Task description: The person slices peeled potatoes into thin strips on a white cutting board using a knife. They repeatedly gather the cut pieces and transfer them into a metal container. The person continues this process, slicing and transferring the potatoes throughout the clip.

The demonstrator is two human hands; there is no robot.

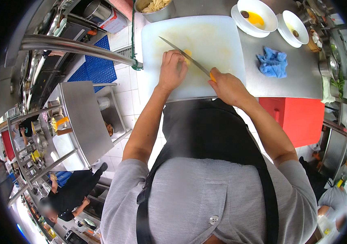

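Note:
A kitchen knife (194,60) lies slantwise over the white cutting board (222,40), its tip pointing far left. My right hand (231,87) is wrapped round its orange handle. Against the blade sits a small pale-yellow piece of food (187,53), partly hidden by the knife and fingers; its kind I cannot make out. My left hand (173,70) is on the board at the left of the blade, with curled fingers closed on that yellow piece.
A metal pot (161,15) of pale strips stands behind the board. To the right are two white bowls (242,30) (284,36) with yellow contents and a crumpled blue cloth (272,62). A red box (299,122) stands below the counter; a steel rail (80,49) runs left. Other people work behind.

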